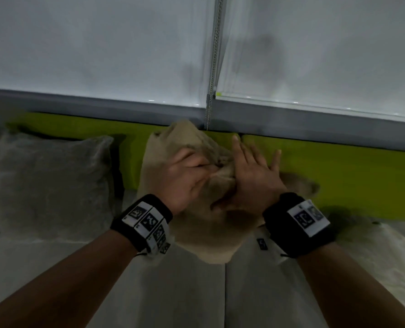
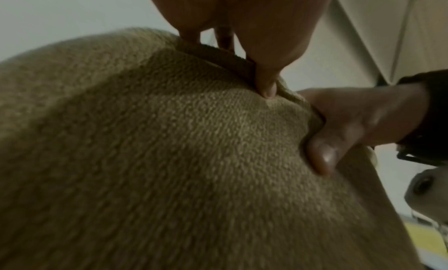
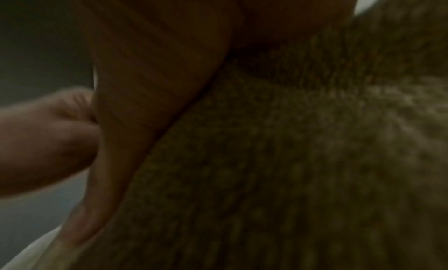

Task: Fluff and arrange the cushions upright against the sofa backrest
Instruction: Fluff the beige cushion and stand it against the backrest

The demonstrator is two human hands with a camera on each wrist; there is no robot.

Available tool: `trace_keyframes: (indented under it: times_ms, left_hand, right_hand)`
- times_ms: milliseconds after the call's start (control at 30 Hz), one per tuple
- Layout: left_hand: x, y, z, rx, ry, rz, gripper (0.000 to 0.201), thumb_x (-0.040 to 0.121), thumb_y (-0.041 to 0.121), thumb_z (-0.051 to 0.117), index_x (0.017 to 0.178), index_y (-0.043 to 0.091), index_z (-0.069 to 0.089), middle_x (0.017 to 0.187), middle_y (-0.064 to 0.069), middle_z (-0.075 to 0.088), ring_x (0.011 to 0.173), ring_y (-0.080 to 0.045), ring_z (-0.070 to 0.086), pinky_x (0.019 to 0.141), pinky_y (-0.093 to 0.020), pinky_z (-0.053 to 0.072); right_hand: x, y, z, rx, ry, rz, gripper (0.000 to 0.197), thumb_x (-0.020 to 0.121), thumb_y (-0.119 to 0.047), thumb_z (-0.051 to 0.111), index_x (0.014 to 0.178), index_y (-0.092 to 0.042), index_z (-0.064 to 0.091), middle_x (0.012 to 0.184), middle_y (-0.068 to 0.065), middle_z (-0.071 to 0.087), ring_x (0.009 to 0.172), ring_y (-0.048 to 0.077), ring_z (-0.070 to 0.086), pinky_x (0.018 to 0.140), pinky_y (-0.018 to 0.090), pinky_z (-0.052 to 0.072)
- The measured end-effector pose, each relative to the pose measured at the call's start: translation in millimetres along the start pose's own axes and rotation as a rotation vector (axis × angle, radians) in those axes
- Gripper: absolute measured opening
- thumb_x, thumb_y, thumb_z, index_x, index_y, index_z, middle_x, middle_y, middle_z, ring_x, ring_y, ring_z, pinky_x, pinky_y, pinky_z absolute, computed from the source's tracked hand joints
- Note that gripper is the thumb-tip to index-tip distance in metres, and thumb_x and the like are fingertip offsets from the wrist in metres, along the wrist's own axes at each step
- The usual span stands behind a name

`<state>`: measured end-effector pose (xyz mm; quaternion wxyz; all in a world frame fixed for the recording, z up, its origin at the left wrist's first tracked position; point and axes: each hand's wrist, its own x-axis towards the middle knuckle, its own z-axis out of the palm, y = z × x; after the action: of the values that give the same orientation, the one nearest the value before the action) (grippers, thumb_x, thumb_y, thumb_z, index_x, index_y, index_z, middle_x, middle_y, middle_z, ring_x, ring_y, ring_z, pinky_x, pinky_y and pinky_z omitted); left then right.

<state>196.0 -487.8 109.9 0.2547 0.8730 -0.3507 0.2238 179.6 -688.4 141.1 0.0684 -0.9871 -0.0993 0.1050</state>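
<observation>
A beige knitted cushion (image 1: 196,233) stands on the sofa seat and leans on the green backrest (image 1: 338,181). My left hand (image 1: 201,171) has its fingers curled into the cushion's upper middle and pinches a fold of fabric; the left wrist view shows its fingertips (image 2: 266,88) dug into a ridge of the cushion (image 2: 169,159). My right hand (image 1: 255,162) lies flat against the cushion's right side, fingers straight and spread. Its thumb (image 2: 322,155) presses into the fabric. The right wrist view is dark, showing palm (image 3: 157,72) on cushion (image 3: 290,159).
A grey cushion (image 1: 47,176) stands upright against the backrest to the left. The grey sofa seat (image 1: 173,292) stretches toward me. White roller blinds (image 1: 102,55) with a bead chain (image 1: 214,67) hang behind the sofa. Some pale fabric (image 1: 374,256) lies at the right.
</observation>
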Motion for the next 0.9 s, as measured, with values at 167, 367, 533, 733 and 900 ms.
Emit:
trace_keyframes:
  times_ms: [167,367,533,733,900]
  left_hand:
    - [-12.5,-6.1,5.0,0.010,-0.028,0.027,0.025,0.092,0.036,0.059,0.105,0.024,0.077,0.104,0.003,0.068,0.102,-0.029,0.057,0.087,-0.044,0.046]
    - [-105.5,-85.3,6.6,-0.240,0.165,-1.172,0.090,0.072,0.082,0.053,0.142,0.026,0.043,0.146,-0.010,0.046,0.133,-0.031,0.043,0.110,-0.050,0.036]
    - [-151.4,-78.1,39.5,-0.610,-0.039,-1.368,0.115,0.060,0.090,0.051,0.152,0.025,0.026,0.149,0.002,0.040,0.135,-0.027,0.045,0.110,-0.045,0.039]
    - [-115.9,-55.5,30.6,-0.879,0.226,-1.250,0.121,0.036,0.084,0.075,0.139,0.027,0.047,0.131,0.002,0.059,0.118,-0.019,0.057,0.101,-0.039,0.045]
    - [-109.9,-43.6,26.5,-0.708,0.035,-1.141,0.121,0.026,0.076,0.083,0.132,0.038,0.041,0.127,0.017,0.053,0.122,-0.014,0.052,0.098,-0.036,0.046]
  right_hand:
    - [4.6,0.0,44.4,0.310,0.051,0.077,0.053,0.078,-0.055,0.073,0.121,-0.031,0.054,0.121,-0.001,0.064,0.108,0.031,0.062,0.081,0.039,0.052]
    - [-25.0,22.0,99.3,0.464,0.368,0.030,0.030,0.082,-0.035,0.081,0.102,-0.017,0.067,0.091,0.007,0.074,0.084,0.033,0.069,0.063,0.029,0.044]
    - [-61.4,43.9,109.4,0.805,0.558,0.033,0.037,0.073,-0.030,0.089,0.099,-0.034,0.063,0.085,-0.020,0.070,0.080,0.005,0.067,0.068,0.015,0.051]
    - [-74.3,57.1,132.9,1.212,0.238,0.180,0.088,0.056,-0.024,0.096,0.127,-0.028,0.044,0.131,-0.003,0.059,0.111,0.002,0.062,0.082,0.025,0.057]
    - [-77.6,58.2,127.9,1.390,0.140,0.310,0.112,0.048,-0.085,0.076,0.142,-0.059,0.021,0.137,-0.043,0.035,0.119,-0.018,0.045,0.108,0.025,0.041]
